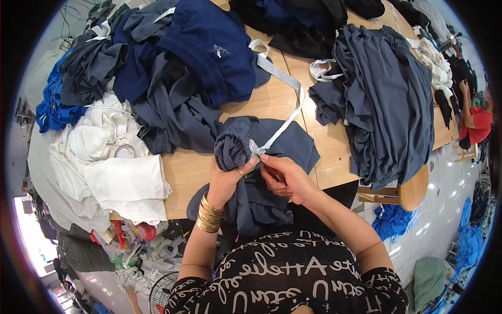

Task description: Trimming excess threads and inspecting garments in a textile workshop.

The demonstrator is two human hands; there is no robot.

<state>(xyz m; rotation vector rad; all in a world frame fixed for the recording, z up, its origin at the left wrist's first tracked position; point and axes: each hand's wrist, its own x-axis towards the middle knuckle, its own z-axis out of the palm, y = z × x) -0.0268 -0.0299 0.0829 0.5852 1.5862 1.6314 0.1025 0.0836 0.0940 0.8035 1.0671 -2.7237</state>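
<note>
L hand (228,177) is curled in a grip. R hand (288,178) is just beside, pinching w/ thumb & index. Both forearms (341,215) angle inward.

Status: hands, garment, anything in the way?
Left hand gripping gathered slate-grey cloth garment. Right hand pinching narrow white fabric tape, mostly hidden red object in palm. Tape trails across light-wood table; loose slate-grey cloth bunched beneath both hands.

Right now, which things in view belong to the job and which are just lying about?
In use:
dark grey garment, in the left hand
white strip, pinched by the right hand
red object there, mostly hidden

Lying about:
white garments
navy garment
grey garment stack
blue bundle on the floor
</note>
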